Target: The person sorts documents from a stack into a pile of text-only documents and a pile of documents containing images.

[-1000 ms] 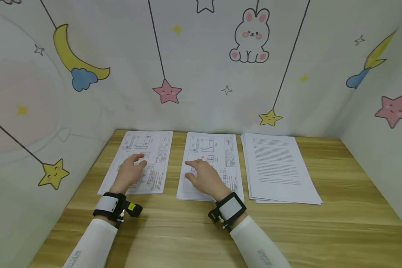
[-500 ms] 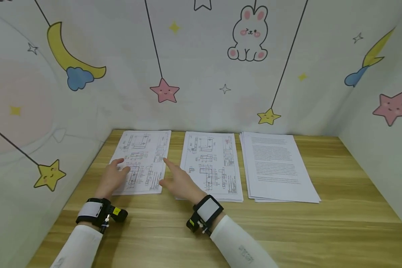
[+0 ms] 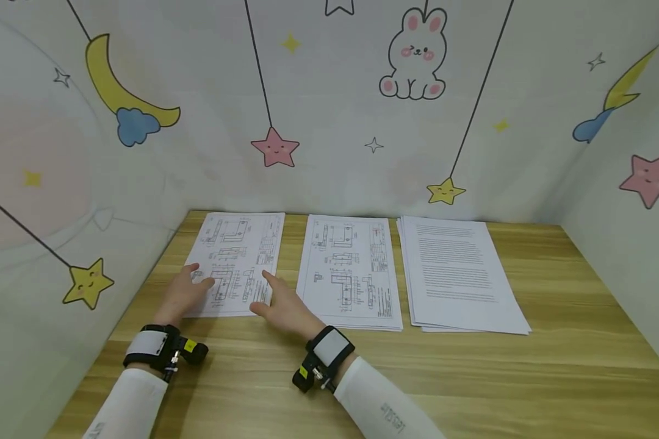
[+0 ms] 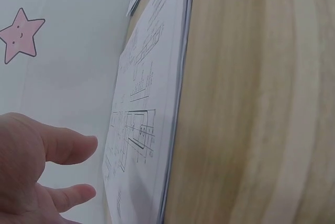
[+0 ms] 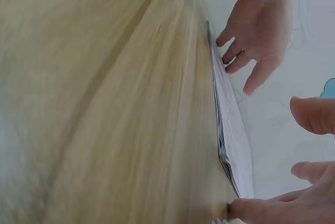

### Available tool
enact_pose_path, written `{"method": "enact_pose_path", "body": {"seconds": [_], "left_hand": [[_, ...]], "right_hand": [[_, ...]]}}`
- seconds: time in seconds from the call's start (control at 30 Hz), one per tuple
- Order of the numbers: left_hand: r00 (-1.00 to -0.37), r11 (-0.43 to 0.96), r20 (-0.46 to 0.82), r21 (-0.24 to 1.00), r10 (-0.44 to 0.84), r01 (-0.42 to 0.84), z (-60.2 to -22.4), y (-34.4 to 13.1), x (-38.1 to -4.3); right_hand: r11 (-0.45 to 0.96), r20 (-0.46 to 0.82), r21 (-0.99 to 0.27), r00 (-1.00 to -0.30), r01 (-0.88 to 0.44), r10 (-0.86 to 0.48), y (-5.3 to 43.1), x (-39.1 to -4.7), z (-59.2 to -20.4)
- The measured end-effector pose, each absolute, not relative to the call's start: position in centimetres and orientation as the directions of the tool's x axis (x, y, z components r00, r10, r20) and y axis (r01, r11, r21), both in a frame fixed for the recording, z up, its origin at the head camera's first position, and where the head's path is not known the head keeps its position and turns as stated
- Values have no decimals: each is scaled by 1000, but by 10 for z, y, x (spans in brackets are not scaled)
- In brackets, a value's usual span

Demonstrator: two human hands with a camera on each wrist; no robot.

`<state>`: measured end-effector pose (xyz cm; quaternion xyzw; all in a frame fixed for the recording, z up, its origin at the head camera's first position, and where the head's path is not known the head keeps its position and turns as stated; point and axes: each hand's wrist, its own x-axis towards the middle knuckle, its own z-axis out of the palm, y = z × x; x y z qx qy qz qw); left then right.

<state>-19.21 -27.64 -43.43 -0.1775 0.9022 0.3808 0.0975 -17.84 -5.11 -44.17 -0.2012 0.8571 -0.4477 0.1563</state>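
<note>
Three stacks of printed paper lie side by side on the table. The left stack [image 3: 238, 244] and the middle stack [image 3: 343, 262] carry technical drawings. At the left stack's left side is my left hand [image 3: 183, 296], thumb and fingers spread over its lower corner. Opposite it, my right hand [image 3: 288, 310] reaches the stack's lower right side, thumb and index finger apart; it partly covers the gap to the middle stack. In the right wrist view, the left stack's layered edge [image 5: 220, 114] shows between both hands, and a right fingertip is low by the table. Neither hand grips paper.
A right stack [image 3: 456, 262] of text pages lies slightly fanned on the wooden table [image 3: 500, 390]. Behind and beside the table hangs a pale cloth wall [image 3: 329, 177] with stars, a moon and a rabbit. Each wrist wears a strapped camera [image 3: 194, 352].
My left hand has drawn back and left to the left stack's lower left side. My right hand has moved left, off the middle stack to the left stack's right side. The papers look unmoved.
</note>
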Motion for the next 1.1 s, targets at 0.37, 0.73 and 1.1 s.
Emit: {"method": "enact_pose_path", "body": {"seconds": [0.37, 0.73, 1.1], "left_hand": [[-930, 664, -288, 653, -227, -364, -442, -270, -195], [-935, 685, -256, 637, -246, -354, -447, -266, -195], [-933, 688, -267, 630, -243, -359, -443, -265, -194]], "right_hand": [[363, -159, -932, -912, 12, -378, -59, -175, -442], [30, -229, -973, -935, 229, -272, -60, -181, -441], [-173, -273, -939, -950, 297, -150, -58, -188, -439]]}}
